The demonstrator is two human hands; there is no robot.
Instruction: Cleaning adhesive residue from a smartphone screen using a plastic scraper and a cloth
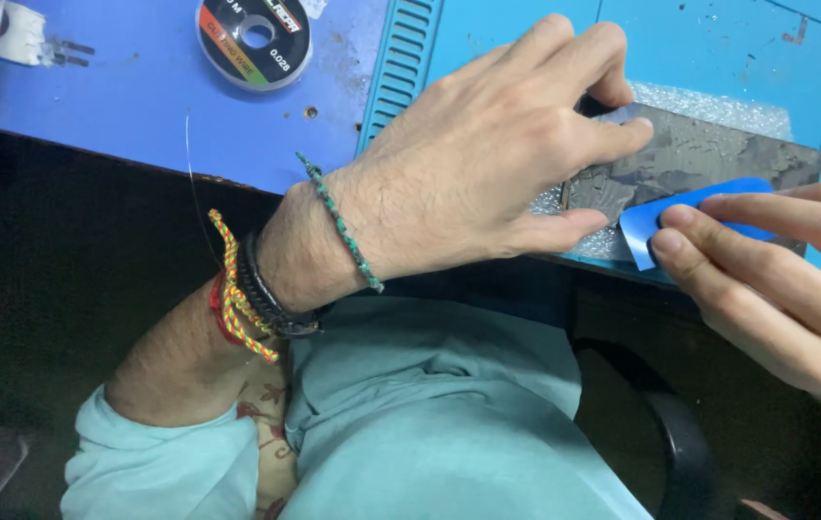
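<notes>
The left hand [497, 164] presses with spread fingers on a dark flat panel [709, 154], which lies on bubble wrap [718, 104] at the near edge of the blue worktop [141, 87]. The right hand [776, 279] pinches a blue plastic card [694, 214] on the panel's near edge. I think the card should stay flat and low, with steady pressure from the left hand.
</notes>
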